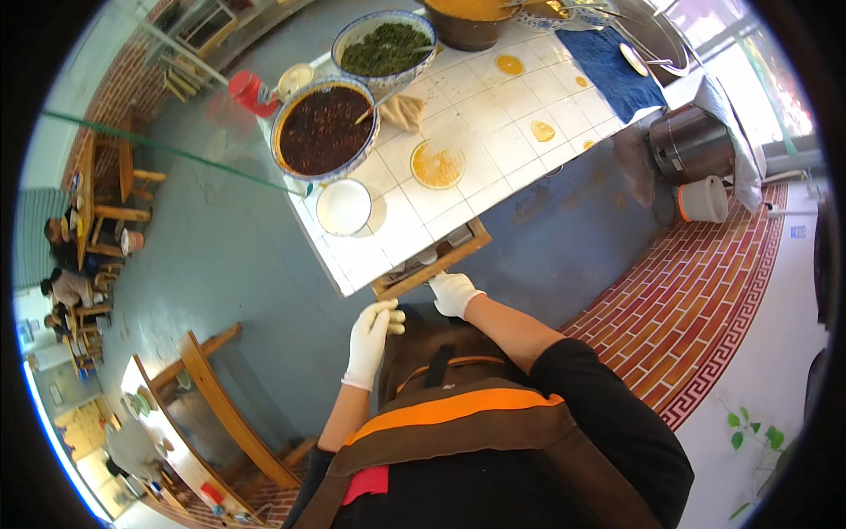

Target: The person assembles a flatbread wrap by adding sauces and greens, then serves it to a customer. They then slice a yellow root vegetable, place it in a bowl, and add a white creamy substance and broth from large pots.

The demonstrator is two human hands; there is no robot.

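Both hands wear white gloves. My right hand is at the front edge of a wooden drawer, which is pulled out from under the tiled table; its fingertips are hidden by the drawer front. My left hand is just left of the drawer's near corner, fingers bent, with nothing seen in it. Inside the drawer lie several items, partly hidden. On the table's near left corner stands a white bowl. Behind it are a large bowl of dark red chili sauce with a spoon and a bowl of chopped greens.
A red-lidded jar, a tan cloth and a brown pot stand or lie on the table. A blue cloth hangs at its right edge. A white bucket is at right. Wooden benches and seated people are at left.
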